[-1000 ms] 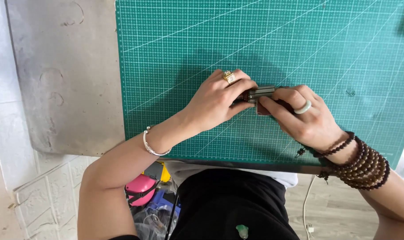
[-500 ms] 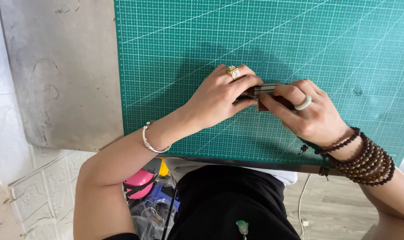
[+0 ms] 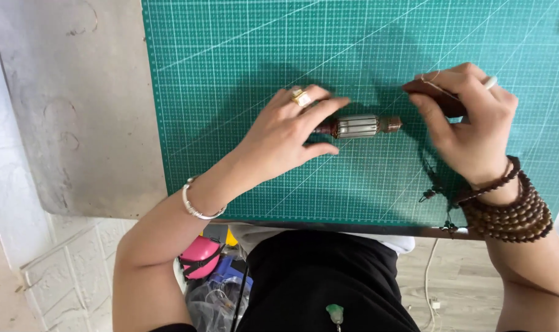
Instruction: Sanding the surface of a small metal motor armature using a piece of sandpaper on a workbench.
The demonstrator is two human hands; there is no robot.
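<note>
Rotor lying on green cutting mat on table, pinned under left hand fingers, right hand apart, closed on what seems a dark pulled-off piece.

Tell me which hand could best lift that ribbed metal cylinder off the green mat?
Probably the left hand: its fingers already grip the ribbed metal cylinder. The right hand is apart, pinching a dark brown piece.

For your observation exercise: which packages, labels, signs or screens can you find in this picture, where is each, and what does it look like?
No labels, signs or screens show.
Clear plastic bag: on the floor below the table edge, crumpled, see-through; the nearest thing to a package.
Green cutting mat: on the table under both hands, rectangular, with a white printed grid.
</note>
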